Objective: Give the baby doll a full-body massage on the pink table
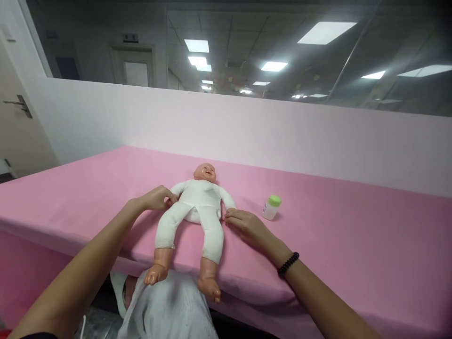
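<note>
A baby doll [201, 195] with a white cloth body and hard plastic head, hands and feet lies on its back on the pink-covered table [335, 235]. Its head points away from me and its feet reach the near edge. My left hand [158, 197] is closed around the doll's hand on the left side. On the other side, my right hand [249, 228], fingers pinched together, holds the doll's other hand. Both of the doll's hands are mostly hidden by my fingers. A small translucent bottle with a green lid [271, 207] stands beyond my right hand, apart from it.
A white wall [247, 127] with a dark, reflecting window [233, 56] above it rises behind the table. At the far left is a door with a metal handle [21, 104]. White cloth [173, 310] covers my lap below the table's front edge.
</note>
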`<state>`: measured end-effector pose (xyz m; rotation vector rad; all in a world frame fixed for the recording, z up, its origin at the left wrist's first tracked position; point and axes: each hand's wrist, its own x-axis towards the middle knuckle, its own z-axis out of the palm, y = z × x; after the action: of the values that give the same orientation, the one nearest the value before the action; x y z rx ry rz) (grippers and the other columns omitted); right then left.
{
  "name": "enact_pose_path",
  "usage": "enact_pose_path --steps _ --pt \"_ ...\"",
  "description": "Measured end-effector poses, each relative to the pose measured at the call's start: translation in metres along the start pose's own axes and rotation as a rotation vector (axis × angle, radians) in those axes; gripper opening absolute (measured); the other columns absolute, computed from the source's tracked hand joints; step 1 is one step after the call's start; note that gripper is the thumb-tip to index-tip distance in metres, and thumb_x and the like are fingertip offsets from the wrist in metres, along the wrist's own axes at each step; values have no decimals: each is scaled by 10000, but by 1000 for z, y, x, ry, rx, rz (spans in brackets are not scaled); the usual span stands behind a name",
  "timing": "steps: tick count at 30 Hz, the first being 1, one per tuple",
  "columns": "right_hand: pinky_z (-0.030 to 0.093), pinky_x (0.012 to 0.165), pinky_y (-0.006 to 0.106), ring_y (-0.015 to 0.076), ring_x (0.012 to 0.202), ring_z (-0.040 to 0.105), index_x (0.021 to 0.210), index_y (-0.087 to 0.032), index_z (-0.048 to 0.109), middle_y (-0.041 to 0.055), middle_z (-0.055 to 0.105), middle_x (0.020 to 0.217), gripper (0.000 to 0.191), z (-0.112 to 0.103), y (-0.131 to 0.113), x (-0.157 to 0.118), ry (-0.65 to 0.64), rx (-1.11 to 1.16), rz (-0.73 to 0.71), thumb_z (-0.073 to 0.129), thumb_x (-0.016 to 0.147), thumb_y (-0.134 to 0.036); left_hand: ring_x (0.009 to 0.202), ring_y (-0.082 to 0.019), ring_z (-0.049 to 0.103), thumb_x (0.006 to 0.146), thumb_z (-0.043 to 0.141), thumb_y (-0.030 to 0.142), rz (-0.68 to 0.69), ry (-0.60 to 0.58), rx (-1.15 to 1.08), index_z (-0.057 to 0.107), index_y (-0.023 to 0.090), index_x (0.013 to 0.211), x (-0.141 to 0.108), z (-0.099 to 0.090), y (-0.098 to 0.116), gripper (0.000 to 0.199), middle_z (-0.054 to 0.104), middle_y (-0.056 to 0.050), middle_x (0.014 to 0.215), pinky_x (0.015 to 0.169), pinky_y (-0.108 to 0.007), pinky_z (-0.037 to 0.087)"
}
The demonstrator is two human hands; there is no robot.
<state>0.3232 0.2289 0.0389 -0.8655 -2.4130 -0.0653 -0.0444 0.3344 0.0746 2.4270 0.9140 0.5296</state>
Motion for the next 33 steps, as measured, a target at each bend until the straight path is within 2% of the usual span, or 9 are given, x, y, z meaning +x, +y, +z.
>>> enact_pose_path --steps 3,7,9,11,15,20,25,31,33 --pt "559 886 369 206 984 677 1106 -232 689 65 716 1081 199 2 14 11 236 167 184 551 964 -216 913 -239 697 672 742 230 -87 158 -316 787 190 916 13 -10 -8 251 763 -63 922 862 -335 543" --pt "579 909 406 246 991 694 1034 -176 708 97 728 1073 268 1 56 47 625 508 601 721 826 -344 1067 -264 670 659 816 386 -171 632 -667 748 188 1081 52 -13 -33 471 729 -106 1138 939 -376 547" --pt "584 921 414 265 1022 694 978 -150 715 117 731 1083 302 1 80 63 661 743 788 779 747 -336 1085 -244 662 670 797 425 -236 861 -732 732 183 1090 75 -9 -49 488 706 -109 1197 948 -366 547" --pt "586 930 404 269 1042 695 934 -137 725 131 731 1097 296 3 101 70 643 894 883 792 713 -322 1033 -230 675 684 770 431 -318 983 -727 729 168 1039 94 -3 -66 444 710 -119 1173 908 -356 560" --pt "598 882 397 289 1013 706 850 -123 747 147 746 1035 283 23 129 62 602 884 969 769 697 -361 913 -266 687 652 773 362 -506 986 -628 740 163 835 110 10 -93 272 745 -135 959 817 -389 552" --pt "576 853 380 294 980 695 719 -168 745 92 762 875 201 44 151 47 578 715 1066 791 615 -333 834 -291 688 499 833 220 -612 790 -536 733 197 645 113 14 -111 179 741 -102 762 773 -385 526" --pt "553 913 399 289 986 689 724 -173 735 95 758 886 205 45 159 48 587 690 1106 805 576 -296 898 -294 691 497 857 279 -598 719 -578 752 175 718 115 13 -121 266 752 -117 862 830 -386 528" --pt "573 948 375 250 1039 695 900 -183 698 100 727 1112 296 32 144 50 743 909 1029 769 638 -301 942 -222 696 552 892 371 -425 752 -822 676 152 1100 102 13 -110 629 724 -133 1070 862 -357 563" --pt "557 990 388 263 1072 684 901 -184 702 101 725 1105 319 23 136 51 764 1035 972 809 617 -282 930 -215 693 542 914 368 -391 767 -901 657 146 1118 98 11 -103 669 710 -139 1082 847 -359 572"
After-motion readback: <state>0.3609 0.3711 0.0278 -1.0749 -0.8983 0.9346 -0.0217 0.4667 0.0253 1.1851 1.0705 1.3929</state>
